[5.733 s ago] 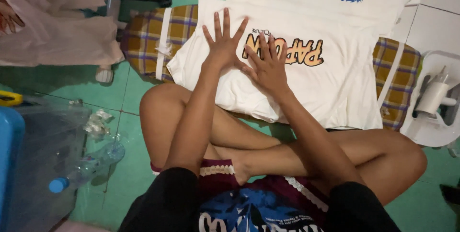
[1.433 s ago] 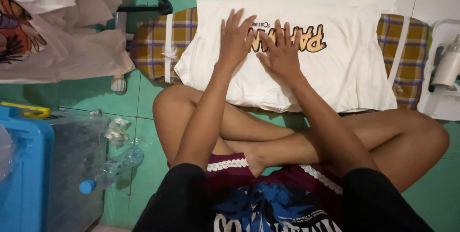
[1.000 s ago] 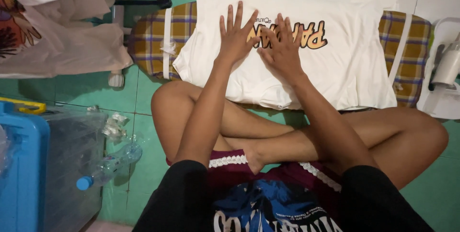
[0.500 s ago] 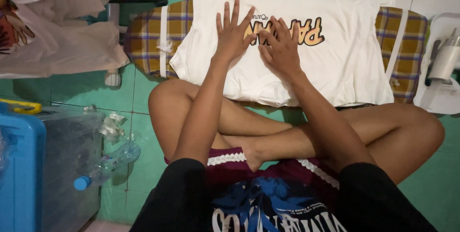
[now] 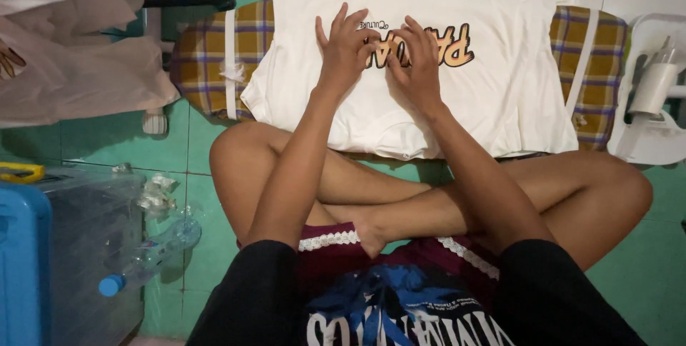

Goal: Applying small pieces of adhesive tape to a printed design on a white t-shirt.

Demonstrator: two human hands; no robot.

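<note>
White printed T-shirt (image 5: 429, 96) lies flat on plaid board (image 5: 207, 60), far of your knees | left hand (image 5: 344, 49), right hand (image 5: 414, 60) open, fingers curled on print, gripping nothing | risk: uneven drag wrinkles fabric or slides it off near edge.
</note>
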